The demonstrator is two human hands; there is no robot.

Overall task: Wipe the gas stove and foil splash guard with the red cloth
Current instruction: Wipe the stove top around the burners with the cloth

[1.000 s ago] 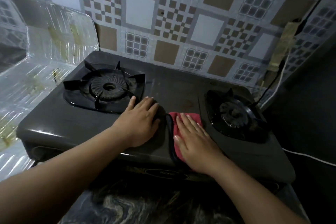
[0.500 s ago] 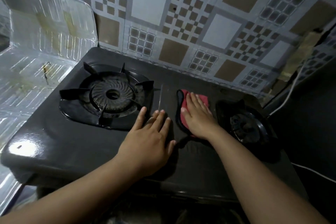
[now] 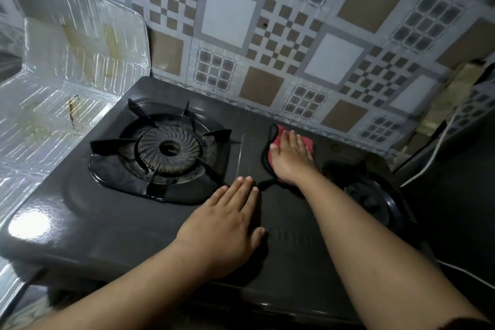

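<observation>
A black two-burner gas stove (image 3: 112, 225) fills the middle of the view. My right hand (image 3: 290, 158) lies flat with straight fingers on the red cloth (image 3: 308, 143), pressing it onto the stove top between the burners, near the back edge. A black trim or loop runs along the cloth's left side. My left hand (image 3: 227, 228) rests flat, fingers straight, on the stove top in front of the left burner (image 3: 168, 149). The foil splash guard (image 3: 67, 83) stands at the stove's left, folded, with brown stains on it.
The right burner (image 3: 372, 195) is partly hidden by my right forearm. A patterned tiled wall (image 3: 294, 35) rises right behind the stove. A white cable (image 3: 426, 169) runs down at the right, beside a dark surface.
My right hand has pushed the red cloth away from me, from the stove's front toward its back edge. My left hand stayed flat on the stove top. The camera moved closer.
</observation>
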